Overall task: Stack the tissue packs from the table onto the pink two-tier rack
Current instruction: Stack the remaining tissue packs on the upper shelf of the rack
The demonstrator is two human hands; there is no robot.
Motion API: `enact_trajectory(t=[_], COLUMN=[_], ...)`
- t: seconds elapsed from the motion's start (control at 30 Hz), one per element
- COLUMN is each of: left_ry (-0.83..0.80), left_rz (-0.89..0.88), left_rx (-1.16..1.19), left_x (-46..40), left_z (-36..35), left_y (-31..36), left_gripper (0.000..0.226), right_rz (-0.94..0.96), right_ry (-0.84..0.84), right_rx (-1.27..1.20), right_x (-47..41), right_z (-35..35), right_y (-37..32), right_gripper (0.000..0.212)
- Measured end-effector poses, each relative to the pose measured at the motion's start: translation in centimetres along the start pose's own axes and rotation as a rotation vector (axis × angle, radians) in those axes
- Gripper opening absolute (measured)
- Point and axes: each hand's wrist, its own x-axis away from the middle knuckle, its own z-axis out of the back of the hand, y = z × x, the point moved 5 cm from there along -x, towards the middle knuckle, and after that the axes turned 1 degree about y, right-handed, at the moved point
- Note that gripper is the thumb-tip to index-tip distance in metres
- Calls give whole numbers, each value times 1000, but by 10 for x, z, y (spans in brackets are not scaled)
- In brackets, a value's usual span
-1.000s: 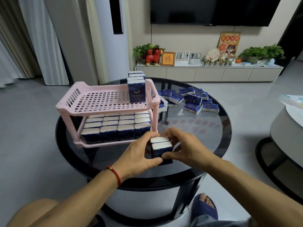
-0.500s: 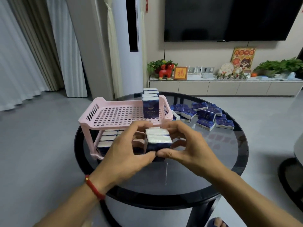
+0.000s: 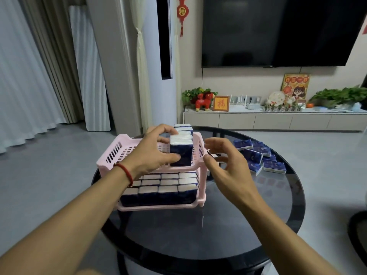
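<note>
The pink two-tier rack point(image 3: 111, 155) stands on the round black glass table point(image 3: 228, 231). Its lower tier is filled with rows of upright blue tissue packs point(image 3: 158, 193). On the upper tier, at the right end, a row of upright packs point(image 3: 181, 149) stands. My left hand point(image 3: 153, 153) grips the nearest packs of that row, thumb low on the front and fingers over the top. My right hand point(image 3: 224, 161) hovers just right of the rack with fingers loosely spread, holding nothing. Several loose packs point(image 3: 258, 155) lie on the table to the right.
Beyond the table a low white cabinet point(image 3: 278, 121) runs along the wall with plants and ornaments on it, under a dark TV point(image 3: 278, 30). Curtains and a tall white air conditioner point(image 3: 164, 56) stand at the left. Grey floor surrounds the table.
Both hands lifted the pair of packs from the table's front up onto the rack's upper tier beside the packs there. My right hand then let go and drew back to the right.
</note>
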Motion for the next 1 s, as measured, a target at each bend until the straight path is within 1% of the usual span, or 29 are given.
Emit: enact_trajectory(t=[0.07,0.13,0.23,0.27,0.33,0.37,0.43,0.47,0.53,0.67,0.8,0.9,1.0], left_ry=[-8,-17,-16,-28,-99,-151,-275,-336,-421,-512,-522,-514,-500], left_rz=[7,15,34,55,132,176,246,277,319,317,218,203,251], left_rx=[8,7,-89,-135,-200,-193,-75,-15,21,-69,-119,-139,-185], left_x=[-4,-5,-9,-12,-17,-20,-26,-30,-39,-44,-46,-46,-47], left_z=[-5,-9,-13,-13,-13,-13,-13,-13,-13,-18,-23,-23,-21], left_y=[-5,-8,-15,-19,-30,-36,-44,-48,-53,-43,-33,-34,-40], left_gripper=[54,54,62,70,100,113,127,133,141,141,127,130,141], right_rz=[-6,-14,-76,-109,-164,-186,-205,-205,-199,-199,-203,-193,-180], right_ry=[0,-35,-189,-259,-396,-454,-519,-528,-532,-529,-511,-504,-505], right_rx=[53,102,173,180,142,124,148,171,187,188,214,198,199], right_x=[-8,-18,-35,-40,-48,-50,-53,-54,-57,-62,-64,-64,-64], right_z=[-1,-4,-15,-19,-26,-30,-36,-38,-43,-49,-51,-50,-50], right_y=[3,5,8,8,11,13,18,21,24,28,33,34,34], right_gripper=[32,39,61,69,81,86,95,95,90,80,78,77,73])
